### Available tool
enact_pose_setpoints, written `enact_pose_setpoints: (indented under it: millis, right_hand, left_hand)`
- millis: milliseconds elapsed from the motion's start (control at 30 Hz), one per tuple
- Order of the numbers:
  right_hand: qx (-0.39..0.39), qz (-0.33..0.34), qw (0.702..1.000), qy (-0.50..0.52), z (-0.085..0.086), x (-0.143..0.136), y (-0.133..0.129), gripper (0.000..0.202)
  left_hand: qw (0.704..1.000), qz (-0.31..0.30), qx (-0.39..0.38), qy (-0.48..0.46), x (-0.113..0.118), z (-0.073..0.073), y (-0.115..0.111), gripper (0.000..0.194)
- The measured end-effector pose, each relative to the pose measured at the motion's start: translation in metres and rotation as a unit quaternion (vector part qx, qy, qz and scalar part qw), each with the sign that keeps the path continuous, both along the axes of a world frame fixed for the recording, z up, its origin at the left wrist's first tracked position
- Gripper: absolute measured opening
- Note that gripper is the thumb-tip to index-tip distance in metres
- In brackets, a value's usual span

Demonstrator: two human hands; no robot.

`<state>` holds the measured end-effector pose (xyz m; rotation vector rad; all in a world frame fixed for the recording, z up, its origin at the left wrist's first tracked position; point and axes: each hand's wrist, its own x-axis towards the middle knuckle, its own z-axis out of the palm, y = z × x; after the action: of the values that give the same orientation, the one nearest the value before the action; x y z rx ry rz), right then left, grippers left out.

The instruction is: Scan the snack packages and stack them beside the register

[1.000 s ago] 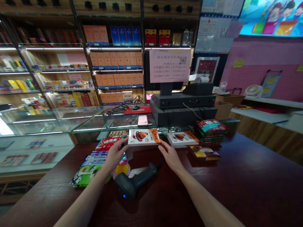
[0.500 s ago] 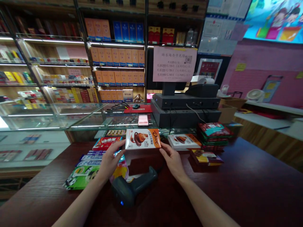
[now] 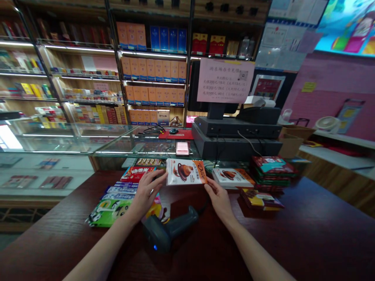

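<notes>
In the middle, a white and orange Dove chocolate box (image 3: 186, 172) is held up above the table with its printed face towards me. My right hand (image 3: 220, 201) grips its lower right corner between thumb and fingers. At the box's left edge is my left hand (image 3: 146, 195), fingers stretched out and thumb apart; the fingertips are at or just beside the edge. Below the box lies a dark barcode scanner (image 3: 171, 228) with a blue light. A similar Dove box (image 3: 231, 177) lies flat to the right of my right hand.
Snack bags (image 3: 113, 208) lie on the left, a red packet (image 3: 136, 173) behind them. On the right are stacked packets (image 3: 272, 171) and smaller yellow-brown packs (image 3: 261, 199). A glass counter (image 3: 137, 147) and cash register (image 3: 236, 142) stand behind the dark table (image 3: 263, 242).
My left hand's fingers have straightened and loosened at the box's left edge. My right hand still holds the box, which now tilts slightly. The view has shifted left.
</notes>
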<state>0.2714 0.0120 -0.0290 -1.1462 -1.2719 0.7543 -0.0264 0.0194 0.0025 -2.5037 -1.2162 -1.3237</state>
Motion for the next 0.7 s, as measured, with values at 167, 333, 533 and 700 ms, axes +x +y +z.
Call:
enact_pose_setpoints:
  millis: [167, 333, 533, 700]
  right_hand:
    - [-0.004, 0.007, 1.0, 0.004, -0.0024, 0.0003, 0.0016, 0.05]
    - [-0.007, 0.012, 1.0, -0.017, -0.0086, -0.001, 0.0032, 0.053]
    - [-0.013, 0.014, 0.998, -0.052, -0.0063, -0.0073, -0.0016, 0.052]
    - [-0.009, 0.028, 0.998, -0.058, -0.002, -0.0088, -0.0038, 0.052]
  left_hand:
    - [1.0, 0.001, 0.018, 0.0, 0.0015, 0.0017, -0.0038, 0.046]
    - [0.999, -0.029, 0.016, -0.023, 0.002, -0.0023, -0.0014, 0.038]
    - [0.997, -0.062, 0.004, -0.052, 0.0008, -0.006, -0.0022, 0.027]
    - [0.997, -0.046, 0.046, -0.036, 0.0009, 0.001, -0.0054, 0.023]
